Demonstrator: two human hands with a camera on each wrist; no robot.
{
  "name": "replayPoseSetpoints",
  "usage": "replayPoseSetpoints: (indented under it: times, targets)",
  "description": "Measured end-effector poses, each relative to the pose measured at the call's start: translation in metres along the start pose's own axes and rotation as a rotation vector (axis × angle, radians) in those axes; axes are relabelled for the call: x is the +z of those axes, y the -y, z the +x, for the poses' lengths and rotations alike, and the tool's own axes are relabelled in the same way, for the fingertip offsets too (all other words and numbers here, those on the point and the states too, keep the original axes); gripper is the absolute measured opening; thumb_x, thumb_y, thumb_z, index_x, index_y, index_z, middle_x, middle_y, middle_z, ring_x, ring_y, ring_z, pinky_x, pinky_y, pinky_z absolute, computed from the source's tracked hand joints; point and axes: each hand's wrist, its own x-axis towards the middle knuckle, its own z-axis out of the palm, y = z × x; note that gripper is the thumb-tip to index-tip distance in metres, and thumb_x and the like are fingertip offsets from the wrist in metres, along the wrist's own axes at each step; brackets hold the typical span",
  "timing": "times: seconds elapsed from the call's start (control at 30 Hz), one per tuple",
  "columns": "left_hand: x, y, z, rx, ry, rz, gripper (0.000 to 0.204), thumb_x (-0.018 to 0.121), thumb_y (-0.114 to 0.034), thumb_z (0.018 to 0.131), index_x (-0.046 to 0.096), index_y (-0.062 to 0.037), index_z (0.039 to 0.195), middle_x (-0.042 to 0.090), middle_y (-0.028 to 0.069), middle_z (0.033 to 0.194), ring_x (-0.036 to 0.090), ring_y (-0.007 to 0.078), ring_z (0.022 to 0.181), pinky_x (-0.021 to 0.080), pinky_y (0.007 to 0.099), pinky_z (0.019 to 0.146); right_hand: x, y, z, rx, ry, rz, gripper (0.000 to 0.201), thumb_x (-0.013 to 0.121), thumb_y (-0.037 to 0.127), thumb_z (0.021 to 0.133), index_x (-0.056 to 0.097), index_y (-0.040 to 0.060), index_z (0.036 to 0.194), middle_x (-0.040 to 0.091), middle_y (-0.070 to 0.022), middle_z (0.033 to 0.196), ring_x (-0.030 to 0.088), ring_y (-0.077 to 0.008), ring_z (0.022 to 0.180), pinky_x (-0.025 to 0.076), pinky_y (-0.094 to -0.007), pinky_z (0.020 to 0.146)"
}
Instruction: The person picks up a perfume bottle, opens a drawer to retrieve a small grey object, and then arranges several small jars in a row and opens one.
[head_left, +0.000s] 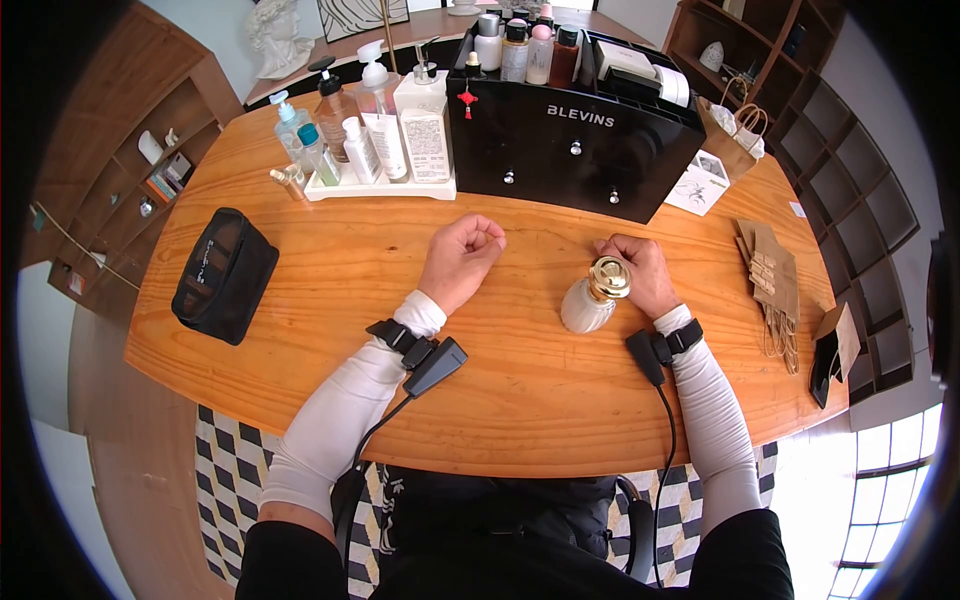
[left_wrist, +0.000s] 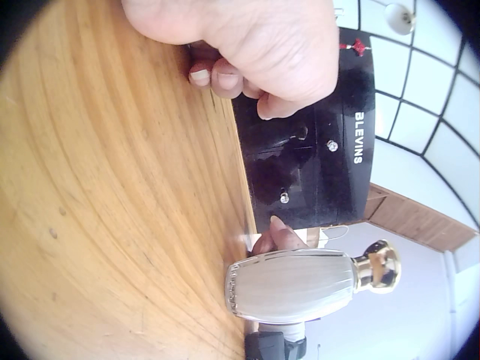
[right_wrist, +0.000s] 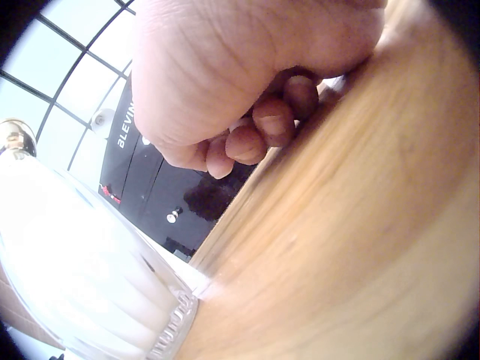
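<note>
A ribbed glass bottle with a gold cap (head_left: 586, 308) stands upright on the wooden table (head_left: 500, 400). My right hand (head_left: 645, 274) rests on the table just behind and right of it, fingers loosely curled and holding nothing. Left of the bottle, with a gap between, my left hand (head_left: 462, 262) rests with its fingers loosely curled, also empty. The left wrist view has the bottle (left_wrist: 292, 285) beyond my left hand (left_wrist: 262, 45). In the right wrist view the bottle (right_wrist: 90, 262) is large at the left, apart from my right hand (right_wrist: 232, 75).
A black BLEVINS drawer box (head_left: 540, 145) holding cosmetics stands at the back, beside a white tray (head_left: 385, 190) of pump bottles. A black mesh pouch (head_left: 226, 275) lies at the left. Folded brown paper bags (head_left: 772, 275) lie at the right, near a white box (head_left: 697, 184).
</note>
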Motion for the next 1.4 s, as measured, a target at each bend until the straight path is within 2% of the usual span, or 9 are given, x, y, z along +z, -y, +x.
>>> replayPoseSetpoints:
  times: [0.67,0.73,0.8,1.13,1.4]
  targets:
    - [0.000,0.002,0.000,0.016,0.003,-0.002,0.003,0.066,-0.001,0.094,0.063,-0.0002,0.095,0.054,-0.0064,0.067,0.043,0.0005,0.060,0.036,0.0199,0.055,0.001,-0.006,0.001,-0.023,0.005,0.029,0.034,0.066,0.024,0.095,0.064,-0.0048,0.077,0.054,-0.0179,0.057,0.048,-0.0228,0.049,0.044,-0.0378,0.053]
    - [0.000,0.001,0.000,0.013,0.006,-0.005,0.003,0.066,-0.001,0.094,0.063,-0.0001,0.095,0.054,-0.0063,0.067,0.043,0.0006,0.060,0.036,0.0200,0.055,0.000,-0.007,0.002,0.028,0.040,0.019,0.033,0.068,0.020,0.097,0.063,-0.0035,0.074,0.059,-0.0044,0.060,0.046,-0.0065,0.062,0.045,-0.0304,0.057]
    - [0.000,0.003,0.000,0.030,0.004,0.005,0.002,0.066,-0.003,0.096,0.064,-0.0030,0.095,0.054,-0.0094,0.069,0.040,-0.0015,0.062,0.032,0.0183,0.056,0.001,-0.014,0.003,0.005,0.042,0.019,0.033,0.068,0.020,0.097,0.063,-0.0037,0.074,0.059,-0.0042,0.061,0.047,-0.0066,0.062,0.045,-0.0303,0.057]
    - [-0.001,0.007,0.001,0.028,0.015,-0.008,0.003,0.066,-0.003,0.096,0.064,-0.0031,0.095,0.054,-0.0094,0.069,0.039,-0.0016,0.062,0.032,0.0182,0.056,-0.001,-0.004,0.001,0.057,0.048,-0.007,0.037,0.067,0.025,0.098,0.065,-0.0034,0.075,0.060,-0.0040,0.061,0.048,-0.0073,0.061,0.046,-0.0307,0.057]
    - [-0.001,0.006,0.001,0.021,0.010,0.011,0.002,0.066,-0.003,0.096,0.064,-0.0029,0.095,0.055,-0.0089,0.070,0.040,-0.0013,0.062,0.032,0.0183,0.057,0.000,-0.006,0.001,0.034,0.046,-0.005,0.033,0.068,0.021,0.097,0.064,-0.0032,0.075,0.061,-0.0048,0.062,0.048,-0.0075,0.062,0.047,-0.0303,0.059]
